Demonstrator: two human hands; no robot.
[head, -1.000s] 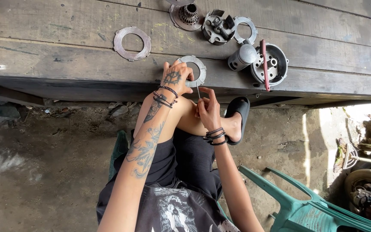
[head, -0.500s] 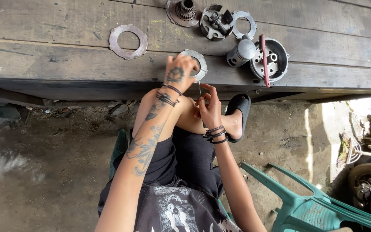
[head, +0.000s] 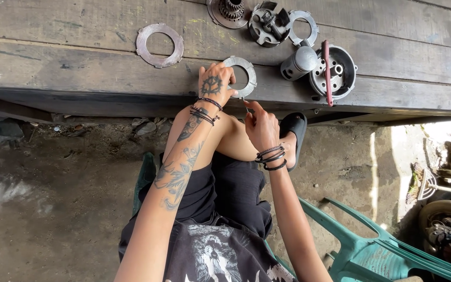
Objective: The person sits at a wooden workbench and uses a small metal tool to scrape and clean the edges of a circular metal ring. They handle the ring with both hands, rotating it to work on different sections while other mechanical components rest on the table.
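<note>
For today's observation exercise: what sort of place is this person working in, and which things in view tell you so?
Probably an informal outdoor repair workshop for engines or motorbikes. Metal ring plates and a round housing lie on a rough plank bench above a dirt floor; the left hand steadies one ring.
</note>
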